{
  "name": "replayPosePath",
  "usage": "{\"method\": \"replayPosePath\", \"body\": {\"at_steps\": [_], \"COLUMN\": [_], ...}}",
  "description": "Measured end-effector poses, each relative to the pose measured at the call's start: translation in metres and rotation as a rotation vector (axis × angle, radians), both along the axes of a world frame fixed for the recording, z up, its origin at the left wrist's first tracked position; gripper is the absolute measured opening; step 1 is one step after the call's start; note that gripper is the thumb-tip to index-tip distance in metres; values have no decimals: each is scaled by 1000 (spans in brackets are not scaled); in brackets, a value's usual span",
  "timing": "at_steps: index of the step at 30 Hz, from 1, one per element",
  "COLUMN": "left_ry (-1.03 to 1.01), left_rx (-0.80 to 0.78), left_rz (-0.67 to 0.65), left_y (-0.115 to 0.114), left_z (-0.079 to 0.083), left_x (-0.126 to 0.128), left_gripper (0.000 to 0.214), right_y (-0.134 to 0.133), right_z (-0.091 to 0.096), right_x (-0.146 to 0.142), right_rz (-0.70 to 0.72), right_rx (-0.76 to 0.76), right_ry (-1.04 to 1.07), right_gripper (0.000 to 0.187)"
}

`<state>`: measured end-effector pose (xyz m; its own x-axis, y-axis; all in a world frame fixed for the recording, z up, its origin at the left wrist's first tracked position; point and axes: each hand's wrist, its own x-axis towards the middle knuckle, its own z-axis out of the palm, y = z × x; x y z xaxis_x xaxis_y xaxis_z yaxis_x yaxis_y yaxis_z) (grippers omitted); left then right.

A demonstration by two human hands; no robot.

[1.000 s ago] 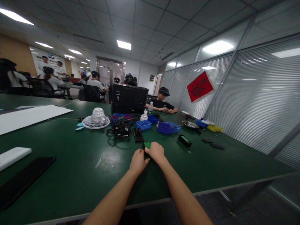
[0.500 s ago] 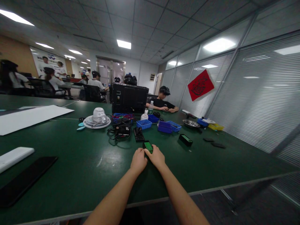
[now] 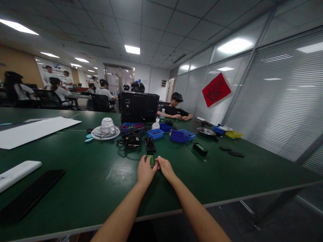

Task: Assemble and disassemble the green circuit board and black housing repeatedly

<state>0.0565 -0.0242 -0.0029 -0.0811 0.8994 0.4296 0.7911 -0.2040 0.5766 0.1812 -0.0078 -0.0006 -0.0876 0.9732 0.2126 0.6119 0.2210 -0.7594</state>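
Note:
A small black case with a green circuit board (image 3: pixel 151 161) showing on top is held over the table by my left hand (image 3: pixel 145 172), thumb on one side and fingers on the other. Close against its right side is my right hand (image 3: pixel 165 168), with the fingers pressed together near the left thumb. Whatever those right fingertips hold, if anything, is hidden. Just beyond lies a black stand-like part (image 3: pixel 150 145). Farther right, a similar black case with a green top (image 3: pixel 200 149) rests on the green table (image 3: pixel 106 195).
Behind my hands stand blue bins (image 3: pixel 155 133), a black adapter with cables (image 3: pixel 132 140), a white fan (image 3: pixel 106 131) and a large black monitor-like panel (image 3: pixel 140 107). A metal bowl (image 3: pixel 206 132) lies right. A person (image 3: pixel 176 109) sits across the table.
The cased board has shifted left and turned, passing from mainly my right hand's grip into my left. My right hand has drawn back to its right side.

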Motion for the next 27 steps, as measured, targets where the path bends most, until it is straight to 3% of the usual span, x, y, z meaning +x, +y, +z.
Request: {"method": "replayPosePath", "body": {"at_steps": [8,15,27], "left_ry": [20,51,60], "left_rx": [-144,-212,-279], "left_rz": [-65,-33,394], "left_y": [-4,-34,-35], "left_z": [6,18,37], "left_x": [-15,-74,-204], "left_gripper": [47,50,72], "right_y": [8,11,11], "right_z": [-6,-7,-6], "right_x": [7,6,6], "right_rz": [-43,-8,-6], "right_rx": [22,10,6], "right_ry": [50,71,-27], "right_gripper": [60,43,26]}}
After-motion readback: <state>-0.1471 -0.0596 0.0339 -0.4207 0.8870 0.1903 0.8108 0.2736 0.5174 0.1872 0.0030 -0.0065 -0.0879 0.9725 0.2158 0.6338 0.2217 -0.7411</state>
